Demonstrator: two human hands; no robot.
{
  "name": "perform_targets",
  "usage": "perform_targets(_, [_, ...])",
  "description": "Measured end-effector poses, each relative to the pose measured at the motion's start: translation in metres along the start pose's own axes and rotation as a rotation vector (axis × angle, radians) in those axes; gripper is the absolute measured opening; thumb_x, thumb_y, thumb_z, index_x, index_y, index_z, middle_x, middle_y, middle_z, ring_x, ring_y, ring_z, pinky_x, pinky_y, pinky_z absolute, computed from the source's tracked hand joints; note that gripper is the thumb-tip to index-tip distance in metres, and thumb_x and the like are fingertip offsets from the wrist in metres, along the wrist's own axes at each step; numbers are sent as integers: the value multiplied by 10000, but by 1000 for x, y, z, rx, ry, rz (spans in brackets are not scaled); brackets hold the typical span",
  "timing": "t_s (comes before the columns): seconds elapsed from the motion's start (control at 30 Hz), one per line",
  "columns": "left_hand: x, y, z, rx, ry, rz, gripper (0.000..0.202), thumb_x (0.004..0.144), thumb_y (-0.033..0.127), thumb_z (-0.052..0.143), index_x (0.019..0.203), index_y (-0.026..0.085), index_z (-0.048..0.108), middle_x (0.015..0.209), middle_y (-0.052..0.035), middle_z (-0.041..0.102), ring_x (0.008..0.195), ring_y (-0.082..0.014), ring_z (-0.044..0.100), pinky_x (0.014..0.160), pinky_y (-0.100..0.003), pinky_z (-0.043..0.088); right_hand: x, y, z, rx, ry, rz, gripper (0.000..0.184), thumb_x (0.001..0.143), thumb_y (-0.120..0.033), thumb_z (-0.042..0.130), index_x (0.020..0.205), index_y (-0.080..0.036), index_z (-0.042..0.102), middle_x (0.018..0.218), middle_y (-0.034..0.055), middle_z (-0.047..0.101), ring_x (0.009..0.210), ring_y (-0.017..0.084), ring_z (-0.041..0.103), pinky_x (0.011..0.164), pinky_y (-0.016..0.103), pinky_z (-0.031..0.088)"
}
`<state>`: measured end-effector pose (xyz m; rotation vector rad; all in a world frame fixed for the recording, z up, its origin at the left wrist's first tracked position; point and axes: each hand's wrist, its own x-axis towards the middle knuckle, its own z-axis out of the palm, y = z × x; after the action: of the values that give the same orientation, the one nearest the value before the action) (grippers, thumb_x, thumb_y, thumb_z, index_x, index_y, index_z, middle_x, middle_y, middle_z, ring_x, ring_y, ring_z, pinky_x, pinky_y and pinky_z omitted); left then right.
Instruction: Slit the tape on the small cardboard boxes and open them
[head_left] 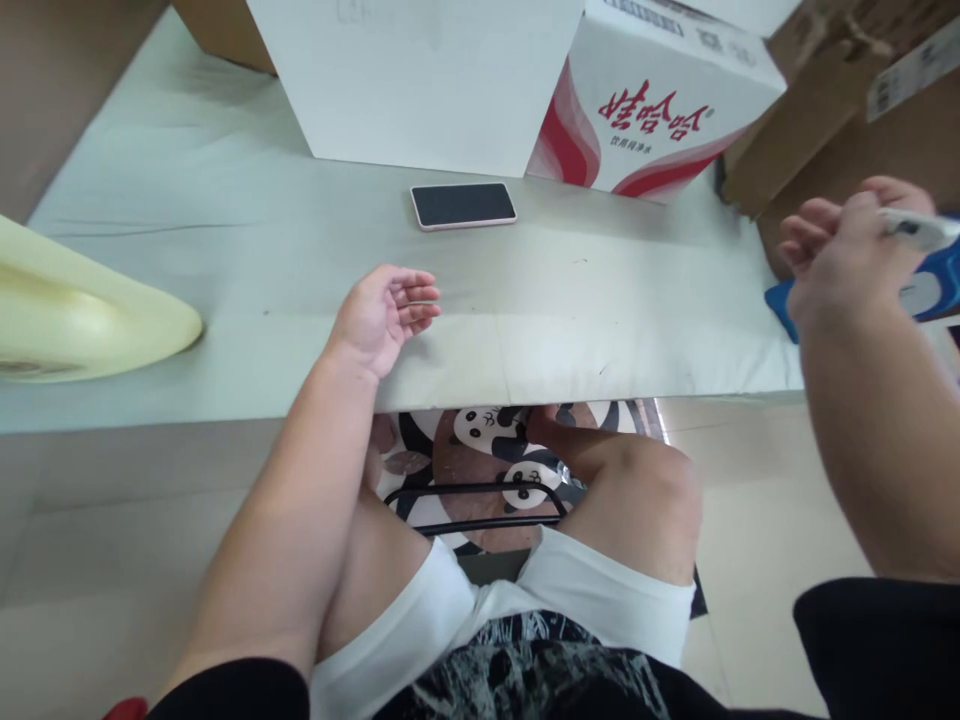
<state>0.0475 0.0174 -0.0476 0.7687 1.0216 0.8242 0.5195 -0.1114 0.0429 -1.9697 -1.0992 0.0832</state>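
My left hand [382, 315] rests on its edge on the pale table [225, 250], palm turned right, fingers loosely curled and apart, holding nothing. A dark phone in a pink case [463, 205] lies flat beyond it. My right hand [844, 250] is raised at the table's right edge, fingers closed around a small white object [919, 228] that sticks out to the right. A blue and white item [930, 290] lies just behind that hand.
A white box [420, 80] and a red-and-white carton [652, 100] stand at the back. Brown cardboard boxes [817, 110] sit at the far right. A cream curved object [82, 320] lies at the left. My knees are under the table's front edge.
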Motion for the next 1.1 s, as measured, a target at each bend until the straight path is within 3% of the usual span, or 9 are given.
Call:
perform_targets(0.03, [-1, 1, -1, -3, -9, 7, 179, 844, 325, 644, 772, 188, 734, 845, -69, 766, 684, -176, 702, 702, -305, 590, -14, -10, 11, 101, 148, 108, 318, 920, -607, 527, 1161, -400, 536, 1157, 54, 756, 916, 249, 777, 576, 375, 481])
perform_targets(0.1, [-5, 4, -1, -17, -31, 18, 200, 856, 338, 636, 781, 186, 742, 859, -74, 768, 697, -173, 700, 686, -286, 582, -47, -32, 35, 188, 183, 166, 258, 905, -426, 597, 1143, -347, 536, 1119, 73, 776, 804, 202, 751, 576, 344, 489])
perform_targets(0.27, [-17, 5, 4, -36, -154, 2, 228, 851, 380, 661, 837, 171, 749, 897, -83, 764, 729, -184, 711, 721, -310, 600, -107, -83, 101, 145, -177, 187, 294, 811, -323, 634, 1078, -269, 526, 851, 55, 753, 577, 183, 656, 516, 319, 471])
perform_targets(0.4, [-30, 4, 5, 12, -364, -53, 337, 812, 479, 778, 939, 168, 757, 1058, -121, 774, 881, -241, 760, 767, -366, 637, -127, -127, 151, -71, -561, -237, 478, 759, -270, 676, 1217, -251, 541, 1163, 102, 782, 807, 250, 734, 822, 506, 617])
perform_targets(0.53, [-44, 9, -4, 2, -531, -101, 444, 751, 474, 891, 1077, 210, 746, 1132, -112, 768, 931, -263, 776, 722, -350, 642, -130, -185, 198, -236, -651, -533, 653, 754, -180, 622, 1396, -237, 523, 1462, 166, 667, 1165, 356, 721, 1010, 596, 589])
perform_targets(0.63, [-49, 19, -16, -84, -361, -57, 261, 796, 254, 848, 1023, 209, 729, 941, -53, 758, 704, -165, 731, 576, -233, 546, -126, -228, 230, -271, -682, -620, 863, 719, -97, 577, 1550, -286, 447, 1482, 133, 661, 1191, 349, 717, 1024, 574, 594])
perform_targets(0.77, [-45, 36, -37, -289, -5, 2, 47, 875, 145, 700, 903, 180, 686, 777, 8, 668, 479, -46, 540, 466, -169, 385, -115, -268, 271, -228, -719, -634, 995, 754, -75, 535, 1682, -315, 271, 1246, 88, 757, 928, 285, 758, 968, 547, 611])
perform_targets(0.9, [-38, 43, -54, -423, 175, 5, 14, 950, 203, 594, 957, 205, 607, 799, 33, 632, 502, -37, 556, 515, -161, 423, -92, -297, 322, -163, -676, -658, 802, 776, -93, 539, 1553, -262, 435, 1263, 95, 744, 861, 235, 724, 949, 512, 615])
perform_targets(1.1, [-30, 42, -55, -529, 205, -72, 95, 914, 253, 614, 944, 226, 528, 823, 3, 664, 538, -89, 645, 524, -203, 428, -25, -378, 426, -190, -546, -716, 543, 797, 34, 542, 1306, -136, 625, 1447, 141, 627, 1214, 254, 708, 1173, 474, 513])
